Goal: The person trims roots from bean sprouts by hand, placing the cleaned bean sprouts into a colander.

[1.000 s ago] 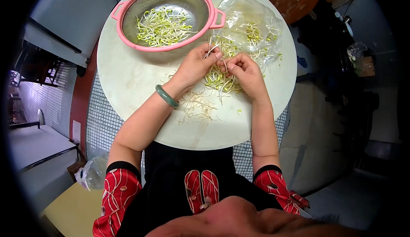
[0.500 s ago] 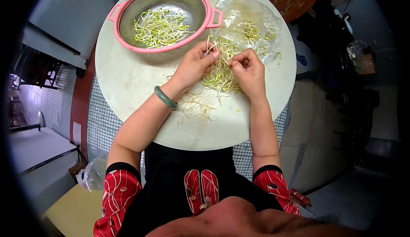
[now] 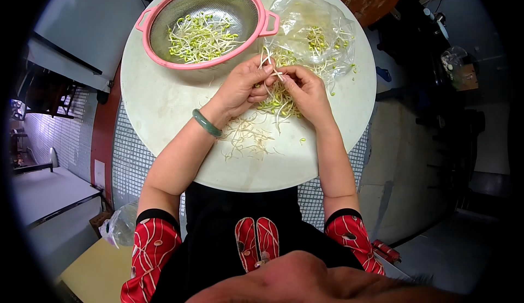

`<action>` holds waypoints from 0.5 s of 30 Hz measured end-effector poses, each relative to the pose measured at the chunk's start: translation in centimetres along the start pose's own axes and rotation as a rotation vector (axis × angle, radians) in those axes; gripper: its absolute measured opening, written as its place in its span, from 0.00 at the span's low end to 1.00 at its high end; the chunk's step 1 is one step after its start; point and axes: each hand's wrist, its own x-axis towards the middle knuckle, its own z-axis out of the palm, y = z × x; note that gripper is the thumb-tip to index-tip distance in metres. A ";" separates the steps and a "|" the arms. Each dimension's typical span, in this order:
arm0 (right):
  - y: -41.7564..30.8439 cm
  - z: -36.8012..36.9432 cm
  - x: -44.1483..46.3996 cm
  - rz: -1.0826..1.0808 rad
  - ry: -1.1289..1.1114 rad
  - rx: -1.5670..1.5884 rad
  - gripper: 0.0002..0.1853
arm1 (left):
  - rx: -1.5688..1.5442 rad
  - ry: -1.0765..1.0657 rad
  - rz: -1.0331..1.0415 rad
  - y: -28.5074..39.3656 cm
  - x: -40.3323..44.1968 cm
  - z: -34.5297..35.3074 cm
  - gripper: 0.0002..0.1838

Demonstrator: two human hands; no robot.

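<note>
Over the round table (image 3: 164,98), left hand (image 3: 244,86) and right hand (image 3: 307,91) close together, both pinching sprouts (image 3: 266,57); left-hand stalks point farside, another lies crosswise between.

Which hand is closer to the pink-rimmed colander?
Left. The left hand is just off its near right side; the right hand is farther from the colander, beyond the left hand.

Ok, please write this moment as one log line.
left hand: holds sprouts | right hand: pinches at sprouts | colander: more sprouts inside | table: loose roots
</note>
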 end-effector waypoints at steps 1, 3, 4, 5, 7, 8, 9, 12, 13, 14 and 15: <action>-0.1 -0.2 0.0 0.003 0.011 -0.032 0.08 | 0.000 0.004 0.006 0.0 0.0 0.0 0.07; -0.6 -0.5 0.0 0.053 0.063 0.090 0.07 | -0.024 0.024 -0.022 0.3 0.0 0.1 0.05; -0.7 -0.7 0.1 0.077 0.089 0.151 0.07 | -0.036 0.033 -0.036 0.4 0.1 0.1 0.04; -0.6 -1.2 0.2 0.092 0.046 0.342 0.07 | -0.074 0.029 -0.039 0.4 0.0 0.0 0.03; -0.6 -2.0 0.4 0.120 -0.044 0.723 0.07 | -0.150 0.020 -0.046 0.4 0.0 -0.3 0.01; -0.6 -2.0 0.3 0.135 -0.054 0.747 0.06 | -0.145 0.014 -0.043 0.3 0.0 -0.3 0.01; -0.6 -1.9 0.3 0.162 -0.087 0.736 0.06 | -0.138 0.009 -0.040 0.3 0.1 -0.4 0.02; -0.5 -1.7 0.1 0.213 -0.173 0.674 0.05 | -0.044 0.048 -0.039 0.3 0.0 0.0 0.03; -0.7 -1.5 0.0 0.211 -0.190 0.636 0.05 | -0.001 0.071 -0.042 0.3 0.0 0.2 0.04; -0.8 -1.3 -0.1 0.207 -0.207 0.597 0.05 | 0.057 0.069 -0.043 0.2 -0.1 0.2 0.04; -1.0 -1.2 -0.2 0.211 -0.214 0.574 0.05 | 0.116 0.066 -0.043 0.0 -0.1 0.2 0.04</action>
